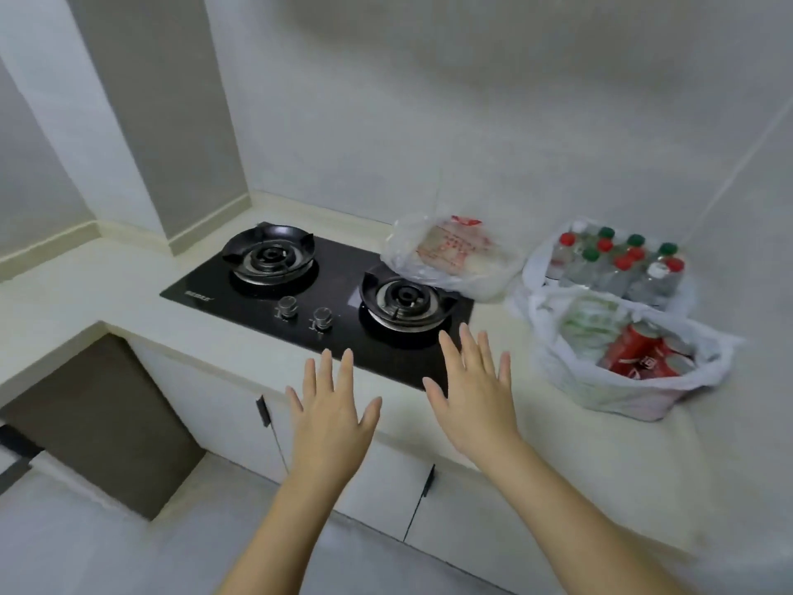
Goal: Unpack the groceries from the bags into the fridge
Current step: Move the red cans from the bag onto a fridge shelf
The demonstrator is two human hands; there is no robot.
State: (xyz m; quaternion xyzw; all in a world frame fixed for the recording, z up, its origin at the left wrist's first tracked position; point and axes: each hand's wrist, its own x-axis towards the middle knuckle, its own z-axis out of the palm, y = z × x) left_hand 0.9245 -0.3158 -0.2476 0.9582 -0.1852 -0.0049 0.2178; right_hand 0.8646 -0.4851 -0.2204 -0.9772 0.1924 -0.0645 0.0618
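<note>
Three plastic bags sit on the pale counter right of the hob. The nearest bag (570, 371) holds red drink cans (639, 350) and green-printed packets. Behind it, a bag of small bottles (618, 264) with red and green caps stands by the wall. A clear bag (455, 255) with red-printed packets lies partly over the hob's right rear corner. My left hand (330, 410) and my right hand (476, 388) are both held out flat with fingers spread, over the counter's front edge, touching nothing. No fridge is in view.
A black two-burner gas hob (326, 289) with two knobs is set into the counter (86, 294). White cabinet doors (377, 491) with dark handles run below. A dark recess (98, 423) opens at the lower left. Tiled walls close the back and right.
</note>
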